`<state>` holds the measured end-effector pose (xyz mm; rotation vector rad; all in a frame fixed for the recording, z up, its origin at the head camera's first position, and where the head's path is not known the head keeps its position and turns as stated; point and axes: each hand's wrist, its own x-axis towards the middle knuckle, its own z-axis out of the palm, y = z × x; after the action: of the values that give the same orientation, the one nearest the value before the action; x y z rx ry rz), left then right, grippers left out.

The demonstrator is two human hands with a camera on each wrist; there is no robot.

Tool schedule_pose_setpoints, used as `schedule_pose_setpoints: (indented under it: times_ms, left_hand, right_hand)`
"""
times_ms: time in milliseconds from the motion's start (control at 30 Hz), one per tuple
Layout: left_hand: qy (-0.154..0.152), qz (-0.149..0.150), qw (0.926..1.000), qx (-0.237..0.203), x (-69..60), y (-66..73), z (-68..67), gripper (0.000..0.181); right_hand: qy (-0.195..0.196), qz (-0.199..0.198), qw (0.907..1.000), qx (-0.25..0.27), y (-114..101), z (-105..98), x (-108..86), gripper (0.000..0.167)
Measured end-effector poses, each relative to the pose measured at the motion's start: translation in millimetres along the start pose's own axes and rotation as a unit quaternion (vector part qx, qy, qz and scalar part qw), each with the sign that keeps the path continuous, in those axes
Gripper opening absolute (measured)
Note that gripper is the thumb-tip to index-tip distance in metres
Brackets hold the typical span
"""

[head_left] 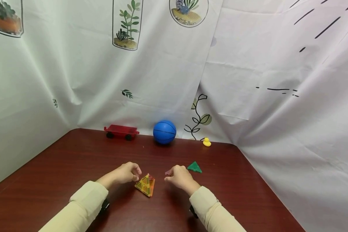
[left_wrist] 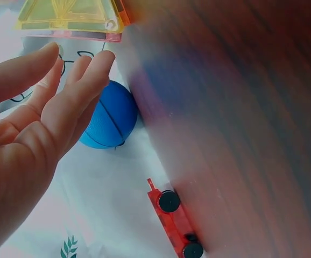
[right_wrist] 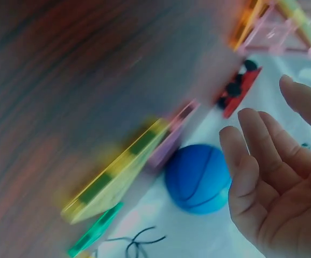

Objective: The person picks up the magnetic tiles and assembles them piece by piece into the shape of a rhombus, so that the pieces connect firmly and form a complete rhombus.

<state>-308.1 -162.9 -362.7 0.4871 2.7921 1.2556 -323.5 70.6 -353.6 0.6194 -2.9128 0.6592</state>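
"Tile pyramid (head_left: 145,185), upright on the dark red table (head_left: 243,193) just inside my left hand (head_left: 126,172); its see-through sides show yellow, orange and pink."

"Is that hand gripping it?"

"No. My left thumb and fingers stand apart, lightly bent, with nothing between them, and the pyramid sits close off the fingertips. (Whether one of them brushes it, I cannot tell.)"

"And your other hand?"

"My right hand (head_left: 181,177), fingers slightly curved and thumb well away from them, has hold of nothing. A pink tile (head_left: 169,173) shows at its fingertips, contact unclear. Near that same hand a yellow tile (right_wrist: 120,177), blurred in the right wrist view, lies between the pink one and a green tile (head_left: 195,167), the last just past my knuckles on the outer side."

"Farther off?"

"Beyond my left hand, a red wagon (head_left: 121,130) on black wheels. Beyond the gap between my hands, a blue ball (head_left: 164,132) with dark lines. Past my right hand and farther out, a yellow duck (head_left: 207,142). Behind them all, facing me, hangs white cloth (head_left: 162,74) printed with plants."
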Motion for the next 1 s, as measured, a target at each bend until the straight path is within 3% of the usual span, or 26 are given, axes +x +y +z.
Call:
schedule_pose_setpoints:
  times_ms: [200, 333, 433, 600, 767, 1000]
  left_hand:
    - [0.001, 0.014, 0.9999, -0.002, -6.5, 3.1, -2.8, 0.014]
    - [0.009, 0.011, 0.9999, 0.004, -11.2, 8.1, -4.5, 0.014]
    - [0.018, 0.004, 0.9998, 0.008, -14.3, 13.2, -5.2, 0.013]
    - [0.025, 0.009, 0.9996, 0.005, -17.8, 24.1, -4.6, 0.012]
    - [0.017, 0.042, 0.9990, 0.006, -19.8, 35.3, -0.6, 0.011]
    - [0.001, 0.060, 0.9982, -0.002, -16.7, 53.5, 9.7, 0.011]
  right_hand:
    - [0.003, 0.020, 0.9987, -0.048, 27.1, -6.9, 0.4, 0.012]
    - [-0.014, 0.028, 0.9948, -0.097, 41.3, -10.7, -2.5, 0.007]
    - [-0.047, 0.026, 0.9906, -0.126, 47.9, -13.0, -6.0, 0.014]
    - [-0.081, 0.015, 0.9861, -0.144, 53.0, -16.5, -12.6, 0.029]
    - [-0.085, -0.004, 0.9866, -0.139, 54.2, -18.2, -22.4, 0.035]
    - [-0.074, -0.030, 0.9804, -0.180, 47.7, -17.9, -40.0, 0.017]
